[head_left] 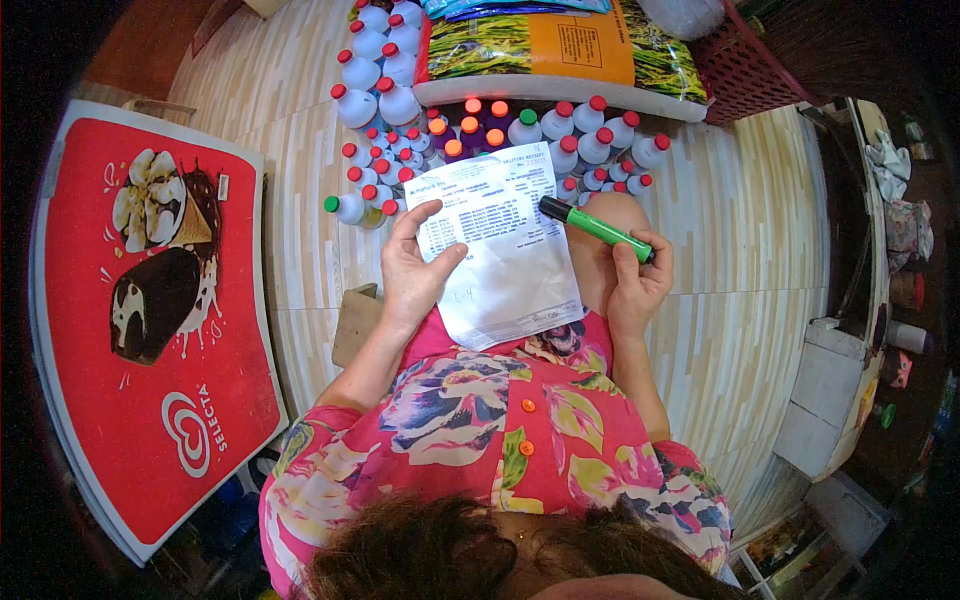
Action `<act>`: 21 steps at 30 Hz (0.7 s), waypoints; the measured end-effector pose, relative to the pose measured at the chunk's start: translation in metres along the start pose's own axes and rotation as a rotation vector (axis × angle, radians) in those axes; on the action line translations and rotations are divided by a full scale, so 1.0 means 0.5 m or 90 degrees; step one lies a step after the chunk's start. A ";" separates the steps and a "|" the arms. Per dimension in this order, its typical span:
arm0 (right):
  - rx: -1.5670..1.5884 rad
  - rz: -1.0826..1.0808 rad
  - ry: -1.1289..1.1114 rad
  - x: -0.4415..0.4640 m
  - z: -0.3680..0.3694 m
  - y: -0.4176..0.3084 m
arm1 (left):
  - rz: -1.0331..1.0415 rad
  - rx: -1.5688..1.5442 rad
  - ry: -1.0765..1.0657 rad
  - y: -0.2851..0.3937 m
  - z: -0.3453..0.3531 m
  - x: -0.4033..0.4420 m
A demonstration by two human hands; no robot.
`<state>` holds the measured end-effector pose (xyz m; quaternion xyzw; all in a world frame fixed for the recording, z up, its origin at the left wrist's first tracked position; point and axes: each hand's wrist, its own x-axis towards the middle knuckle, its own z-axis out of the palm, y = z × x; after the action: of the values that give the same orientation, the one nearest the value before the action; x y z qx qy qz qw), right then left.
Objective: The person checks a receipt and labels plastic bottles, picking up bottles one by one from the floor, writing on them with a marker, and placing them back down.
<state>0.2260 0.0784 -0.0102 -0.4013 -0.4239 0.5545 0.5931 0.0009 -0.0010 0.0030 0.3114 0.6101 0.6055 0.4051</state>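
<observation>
My left hand [418,268] grips the left edge of a white printed delivery receipt [510,290], its thumb on the front of the sheet. The paper is held up over my lap, with rows of print on its upper half and a short handwritten mark lower down. In my right hand [640,283] is a green marker [606,231] with a black cap on its end, pointing left over the receipt's right edge. The cap looks closed on the marker. Beyond the paper stand many white bottles with red caps [355,103], partly hidden by the sheet.
To the left is a red ice cream freezer lid [90,300]. Ahead lies a large printed sack [530,60] beside a maroon plastic basket [745,65]. Among the bottles are some purple ones with orange caps [471,135]. A cluttered shelf [905,290] runs along the right.
</observation>
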 end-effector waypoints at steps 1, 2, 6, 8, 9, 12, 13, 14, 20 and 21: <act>-0.003 -0.002 0.001 0.001 0.000 0.000 | -0.001 -0.004 -0.001 0.001 0.000 0.000; -0.007 -0.005 0.001 0.002 0.000 0.000 | -0.002 -0.008 -0.002 0.001 0.000 -0.001; -0.031 -0.002 0.004 0.001 -0.004 0.005 | 0.027 0.010 -0.008 -0.012 -0.007 0.003; -0.053 -0.004 0.014 0.001 -0.005 0.007 | 0.014 0.004 -0.003 -0.010 -0.007 0.003; -0.059 -0.018 0.007 0.000 -0.008 0.009 | 0.014 0.002 -0.004 -0.008 -0.006 0.003; -0.057 -0.037 -0.006 -0.001 -0.013 0.014 | 0.015 0.004 -0.006 -0.001 -0.004 0.003; -0.044 -0.031 -0.006 -0.002 -0.013 0.014 | 0.015 0.009 -0.005 0.000 -0.004 0.003; -0.031 -0.025 -0.006 -0.002 -0.012 0.014 | 0.015 0.014 -0.004 0.000 -0.004 0.003; -0.035 -0.033 0.010 -0.003 -0.017 0.023 | 0.021 -0.008 -0.001 -0.009 -0.004 0.005; -0.036 -0.040 0.009 -0.001 -0.012 0.020 | 0.030 0.004 -0.001 -0.011 -0.005 0.006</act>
<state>0.2285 0.0783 -0.0219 -0.4083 -0.4476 0.5206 0.6016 -0.0019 0.0000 -0.0029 0.3274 0.6040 0.6129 0.3903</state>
